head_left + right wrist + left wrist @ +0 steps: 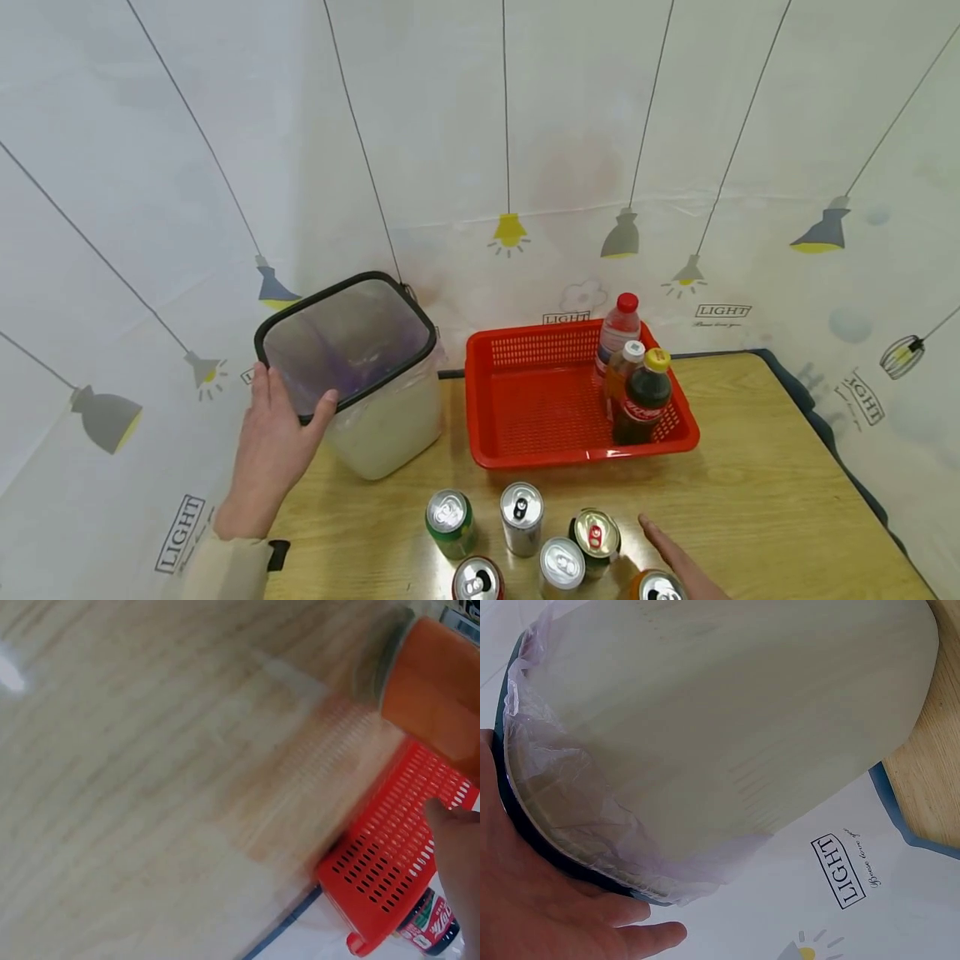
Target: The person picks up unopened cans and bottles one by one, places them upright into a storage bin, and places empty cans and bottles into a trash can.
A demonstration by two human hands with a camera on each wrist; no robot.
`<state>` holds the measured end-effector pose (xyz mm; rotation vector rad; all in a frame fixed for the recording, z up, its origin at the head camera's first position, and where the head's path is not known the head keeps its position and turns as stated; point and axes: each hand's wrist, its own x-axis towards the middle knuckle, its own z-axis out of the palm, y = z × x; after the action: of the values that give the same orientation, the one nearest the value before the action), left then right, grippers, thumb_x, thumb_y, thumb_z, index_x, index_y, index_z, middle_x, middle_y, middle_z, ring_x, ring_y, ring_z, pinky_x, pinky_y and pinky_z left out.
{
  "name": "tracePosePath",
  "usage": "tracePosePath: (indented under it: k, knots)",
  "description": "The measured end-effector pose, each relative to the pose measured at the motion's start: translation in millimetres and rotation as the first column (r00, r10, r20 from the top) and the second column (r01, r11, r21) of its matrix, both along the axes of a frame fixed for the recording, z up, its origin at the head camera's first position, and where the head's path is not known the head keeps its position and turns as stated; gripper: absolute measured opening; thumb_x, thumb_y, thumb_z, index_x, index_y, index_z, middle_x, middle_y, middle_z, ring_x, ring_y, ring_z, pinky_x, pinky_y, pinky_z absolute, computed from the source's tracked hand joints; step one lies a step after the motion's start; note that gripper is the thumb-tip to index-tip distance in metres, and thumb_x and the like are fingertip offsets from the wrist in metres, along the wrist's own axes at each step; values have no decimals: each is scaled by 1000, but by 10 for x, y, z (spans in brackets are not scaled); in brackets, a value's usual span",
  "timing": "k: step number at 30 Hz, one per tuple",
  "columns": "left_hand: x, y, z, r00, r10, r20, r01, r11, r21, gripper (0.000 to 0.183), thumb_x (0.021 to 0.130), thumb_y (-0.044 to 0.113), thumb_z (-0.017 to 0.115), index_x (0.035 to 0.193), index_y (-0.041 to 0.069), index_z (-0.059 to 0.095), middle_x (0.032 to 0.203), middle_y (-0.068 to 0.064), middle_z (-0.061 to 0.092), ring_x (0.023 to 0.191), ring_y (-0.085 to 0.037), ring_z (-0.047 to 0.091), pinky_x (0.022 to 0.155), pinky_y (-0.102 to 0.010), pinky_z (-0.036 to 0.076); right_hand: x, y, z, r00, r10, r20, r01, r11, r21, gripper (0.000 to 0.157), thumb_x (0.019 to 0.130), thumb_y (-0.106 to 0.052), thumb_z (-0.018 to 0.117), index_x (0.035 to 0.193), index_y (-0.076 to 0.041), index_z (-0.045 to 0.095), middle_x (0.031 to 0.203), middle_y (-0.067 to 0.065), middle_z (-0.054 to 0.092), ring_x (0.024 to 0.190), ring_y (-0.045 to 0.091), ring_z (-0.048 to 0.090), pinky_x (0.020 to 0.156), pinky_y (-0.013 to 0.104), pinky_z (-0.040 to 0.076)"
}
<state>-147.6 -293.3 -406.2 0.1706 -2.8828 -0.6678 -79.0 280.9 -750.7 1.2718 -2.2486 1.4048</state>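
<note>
Bin (393, 433) at far left, left hand (272, 446) spread along its rim (386, 377).
Right hand (688, 568), cut off at near right, lies beside a cropped orange can (439, 686); I cannot tell whether its grip pinches anything. A Coca-Cola bottle (643, 407) partly hides a white-capped bottle (619, 373).

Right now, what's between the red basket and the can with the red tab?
The head view shows only bare tabletop between the basket and can.
</note>
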Motion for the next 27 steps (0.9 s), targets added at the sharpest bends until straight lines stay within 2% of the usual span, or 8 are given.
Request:
tracePosePath:
  k: [2, 5, 9, 11, 14, 16, 20, 27]
  knots:
    - [-1, 1, 4, 1000, 1, 3, -1, 1000, 1, 107, 103, 66, 43, 158, -15, 0, 167, -33, -10, 146, -62, 18, 113, -73, 23, 33, -10, 4, 999, -6, 31, 7, 1000, -8, 107, 81, -33, 86, 152, 21, 26, 168, 18, 28, 156, 11, 21, 116, 13, 21]
    - [-3, -2, 3, 1000, 3, 8, -3, 1000, 5, 107, 103, 66, 43, 158, -15, -1, 167, -32, -11, 146, -62, 16, 113, -73, 23, 96, -28, 21, 984, -89, 156, 85, 996, 30, 105, 77, -28, 89, 156, 9, 32, 166, 3, 36, 149, 1, 30, 111, 13, 30]
    - [-7, 1, 0, 1000, 5, 11, -5, 1000, 7, 107, 103, 66, 43, 158, -15, -1, 167, -31, -12, 146, -62, 17, 114, -72, 23, 186, -57, 162, 905, -210, 369, 174, 976, 129, 101, 72, -17, 91, 160, -14, 41, 156, -20, 42, 137, -7, 39, 101, 14, 39]
    - [-7, 2, -2, 1000, 6, 10, -6, 1000, 3, 107, 103, 66, 43, 158, -14, -1, 167, -31, -11, 145, -63, 19, 113, -72, 24, 219, -101, 305, 905, -210, 370, 172, 976, 131, 98, 73, -13, 91, 158, -19, 44, 150, -23, 46, 129, -8, 45, 94, 15, 44]
    - [-9, 4, -3, 1000, 9, 13, -9, 1000, 0, 107, 103, 66, 43, 159, -14, -1, 167, -31, -11, 144, -63, 21, 113, -72, 25, 229, -193, 593, 962, -94, 256, 83, 995, 50, 93, 77, -6, 88, 157, -25, 44, 144, -21, 51, 123, -6, 50, 89, 13, 45]
    - [-8, 5, -2, 1000, 10, 16, -10, 1000, -2, 107, 103, 66, 42, 159, -14, -1, 167, -31, -12, 143, -64, 22, 113, -72, 25, 231, -265, 805, 985, -13, 171, 15, 1000, -13, 86, 81, -2, 85, 154, -24, 46, 141, -19, 55, 121, -5, 53, 86, 11, 44]
    - [-8, 5, -1, 1000, 12, 12, -12, 1000, -3, 107, 103, 66, 42, 158, -14, 0, 167, -31, -11, 142, -65, 24, 112, -72, 26, 200, -344, 1067, 986, 128, 103, -118, 989, -93, 76, 88, 2, 78, 152, -24, 45, 144, -18, 52, 126, -5, 49, 89, 8, 41]
    - [-5, -10, -4, 1000, 11, 8, -11, 1000, 0, 107, 103, 66, 43, 158, -15, 0, 167, -31, -11, 144, -62, 21, 113, -71, 26, 151, -368, 1112, 978, 195, 78, -184, 974, -131, 70, 91, 1, 75, 150, -17, 45, 145, -17, 53, 127, -4, 49, 93, 8, 39]
